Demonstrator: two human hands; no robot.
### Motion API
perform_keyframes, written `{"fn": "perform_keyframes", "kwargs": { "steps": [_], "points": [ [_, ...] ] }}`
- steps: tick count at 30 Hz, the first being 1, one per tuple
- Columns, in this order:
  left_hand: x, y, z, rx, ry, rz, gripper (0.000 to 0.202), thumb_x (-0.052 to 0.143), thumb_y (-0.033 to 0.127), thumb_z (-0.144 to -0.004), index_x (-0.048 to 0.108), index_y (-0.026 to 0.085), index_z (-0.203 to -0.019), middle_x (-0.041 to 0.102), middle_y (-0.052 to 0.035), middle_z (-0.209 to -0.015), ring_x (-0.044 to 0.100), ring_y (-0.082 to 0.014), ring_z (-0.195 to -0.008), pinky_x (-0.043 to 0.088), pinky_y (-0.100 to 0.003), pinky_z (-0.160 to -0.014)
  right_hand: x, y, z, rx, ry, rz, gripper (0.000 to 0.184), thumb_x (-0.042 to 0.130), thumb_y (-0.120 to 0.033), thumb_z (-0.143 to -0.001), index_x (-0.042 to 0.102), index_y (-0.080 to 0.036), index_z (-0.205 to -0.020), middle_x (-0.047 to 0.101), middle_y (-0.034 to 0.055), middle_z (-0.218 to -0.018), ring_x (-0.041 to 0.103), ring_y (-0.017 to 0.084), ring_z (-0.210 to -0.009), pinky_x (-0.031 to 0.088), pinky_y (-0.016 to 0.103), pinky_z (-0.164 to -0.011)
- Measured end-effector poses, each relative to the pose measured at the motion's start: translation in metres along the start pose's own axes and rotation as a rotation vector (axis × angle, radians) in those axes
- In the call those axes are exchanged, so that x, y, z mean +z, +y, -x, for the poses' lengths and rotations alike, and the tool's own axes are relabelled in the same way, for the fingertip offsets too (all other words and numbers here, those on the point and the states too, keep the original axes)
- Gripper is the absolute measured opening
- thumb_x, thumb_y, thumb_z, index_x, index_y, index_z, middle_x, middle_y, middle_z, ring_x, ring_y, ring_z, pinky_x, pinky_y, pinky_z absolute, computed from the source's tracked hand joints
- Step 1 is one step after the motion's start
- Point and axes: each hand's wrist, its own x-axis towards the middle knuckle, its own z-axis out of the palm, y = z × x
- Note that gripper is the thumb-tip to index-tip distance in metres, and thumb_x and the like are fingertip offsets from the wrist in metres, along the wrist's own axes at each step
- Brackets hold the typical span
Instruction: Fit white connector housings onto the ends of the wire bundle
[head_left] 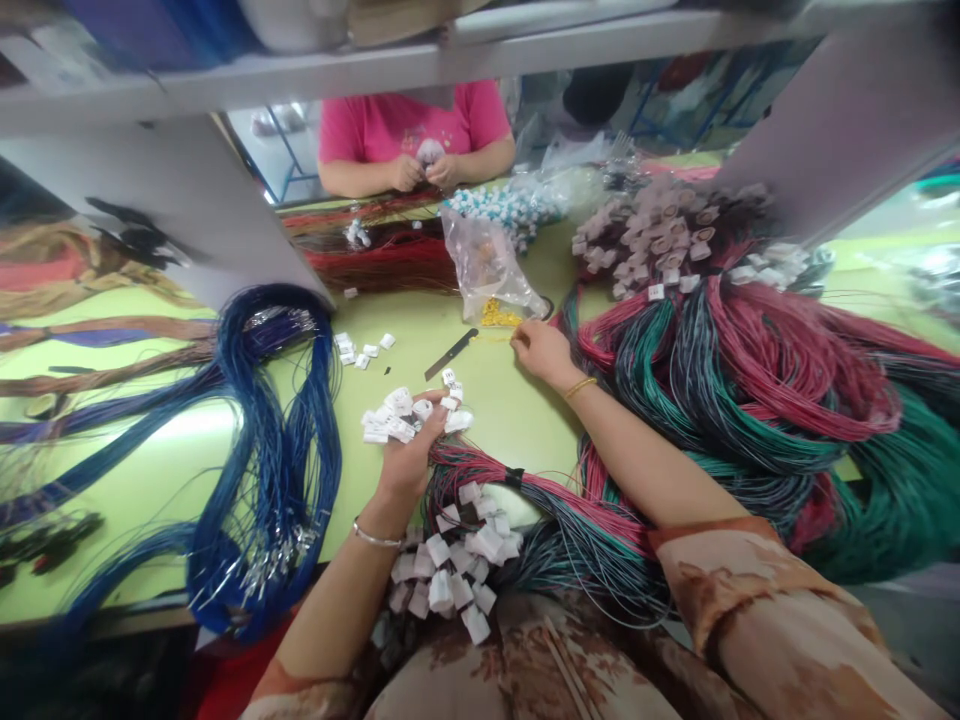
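Observation:
My left hand (407, 462) is closed around a cluster of white plug connectors (400, 402), some standing up past the thumb. Red, black and green wires (480, 462) run from beside this hand to a black tie. My right hand (541, 352) reaches over the table with its fingers pinched at the end of a thin yellow strand (495, 338). Just beyond it lies a clear plastic bag (484, 265) with small yellow pieces (499, 314) at its mouth. A dark flat blade-like tool (451, 354) rests between my hands.
Blue wire bundles (277, 430) lie at left, and large red, black and green bundles (787, 380) at right. Several loose white connectors (366, 352) sit on the green table (517, 415). More connectors (450, 570) hang near my lap. Opposite, a person in pink (416, 135) works by hand.

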Motion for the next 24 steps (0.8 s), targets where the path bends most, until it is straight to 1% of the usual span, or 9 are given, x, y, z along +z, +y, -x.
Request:
{"fn": "perform_keyframes", "kwargs": {
  "steps": [2, 4, 7, 11, 13, 16, 19, 22, 24],
  "points": [
    [0.0, 0.001, 0.001, 0.025, -0.009, -0.009, 0.039, 0.09, 0.039, -0.066, 0.073, 0.017, -0.093, 0.074, -0.0039, -0.085, 0.068, -0.0156, -0.072, 0.056, -0.03, -0.069, -0.001, -0.002, 0.0, 0.012, -0.011, 0.022, 0.018, 0.055, -0.02, -0.093, 0.07, -0.013, -0.1, 0.072, 0.017, -0.107, 0.065, 0.027, -0.093, 0.045, 0.032, -0.081],
    [0.0, 0.0, 0.002, 0.052, -0.004, -0.016, 0.039, 0.09, 0.039, -0.067, 0.073, 0.018, -0.095, 0.074, -0.0046, -0.089, 0.069, -0.0172, -0.078, 0.057, -0.031, -0.075, -0.003, -0.002, 0.0, 0.016, -0.025, 0.04, 0.018, 0.053, -0.017, -0.093, 0.069, -0.011, -0.099, 0.073, 0.0186, -0.103, 0.066, 0.028, -0.091, 0.044, 0.033, -0.08],
    [-0.002, -0.002, 0.003, 0.07, -0.031, -0.051, 0.037, 0.087, 0.04, -0.07, 0.073, 0.018, -0.096, 0.075, -0.0049, -0.089, 0.069, -0.0163, -0.079, 0.056, -0.029, -0.076, -0.009, 0.0, 0.0, 0.005, -0.048, 0.048, 0.019, 0.052, -0.014, -0.092, 0.07, -0.009, -0.099, 0.074, 0.0194, -0.098, 0.067, 0.028, -0.089, 0.043, 0.033, -0.08],
    [-0.004, -0.001, 0.003, 0.082, -0.056, -0.096, 0.035, 0.086, 0.041, -0.072, 0.075, 0.017, -0.095, 0.074, -0.0051, -0.089, 0.068, -0.0163, -0.08, 0.055, -0.028, -0.078, -0.017, 0.005, 0.001, -0.02, -0.08, 0.015, 0.024, 0.055, -0.01, -0.088, 0.07, -0.009, -0.107, 0.076, 0.0154, -0.099, 0.067, 0.024, -0.088, 0.044, 0.029, -0.081],
    [-0.004, 0.0, 0.003, 0.081, -0.062, -0.096, 0.036, 0.086, 0.042, -0.072, 0.075, 0.017, -0.095, 0.074, -0.0049, -0.088, 0.068, -0.0163, -0.08, 0.055, -0.028, -0.077, -0.019, 0.008, 0.001, -0.027, -0.098, -0.006, 0.025, 0.057, -0.009, -0.086, 0.071, -0.009, -0.107, 0.076, 0.0136, -0.098, 0.068, 0.022, -0.086, 0.045, 0.028, -0.081],
    [-0.004, 0.001, 0.003, 0.074, -0.071, -0.099, 0.037, 0.087, 0.042, -0.071, 0.075, 0.017, -0.096, 0.073, -0.0048, -0.086, 0.068, -0.0171, -0.078, 0.055, -0.029, -0.075, -0.02, 0.01, 0.001, -0.025, -0.114, -0.036, 0.022, 0.061, -0.011, -0.083, 0.072, -0.01, -0.103, 0.077, 0.0124, -0.094, 0.068, 0.022, -0.084, 0.045, 0.027, -0.08],
    [-0.006, 0.0, 0.003, 0.072, -0.072, -0.119, 0.037, 0.086, 0.041, -0.072, 0.074, 0.017, -0.098, 0.073, -0.005, -0.086, 0.068, -0.0178, -0.078, 0.055, -0.03, -0.074, -0.018, 0.009, 0.0, -0.008, -0.106, -0.071, 0.015, 0.064, -0.013, -0.083, 0.072, -0.011, -0.095, 0.076, 0.0124, -0.092, 0.068, 0.023, -0.085, 0.046, 0.029, -0.082],
    [-0.007, -0.001, 0.003, 0.084, -0.069, -0.146, 0.035, 0.086, 0.04, -0.073, 0.074, 0.017, -0.097, 0.073, -0.0055, -0.087, 0.068, -0.0179, -0.079, 0.055, -0.03, -0.076, -0.016, 0.006, 0.0, 0.018, -0.079, -0.122, 0.007, 0.062, -0.012, -0.083, 0.069, -0.012, -0.085, 0.075, 0.0154, -0.093, 0.068, 0.024, -0.089, 0.047, 0.032, -0.086],
    [-0.009, -0.003, 0.003, 0.097, -0.068, -0.155, 0.034, 0.085, 0.04, -0.073, 0.074, 0.018, -0.097, 0.074, -0.0057, -0.088, 0.068, -0.018, -0.081, 0.055, -0.031, -0.078, -0.015, 0.003, 0.002, 0.03, -0.065, -0.179, 0.006, 0.06, -0.011, -0.085, 0.065, -0.012, -0.082, 0.074, 0.0168, -0.09, 0.069, 0.024, -0.088, 0.049, 0.034, -0.085]
  ]
}}
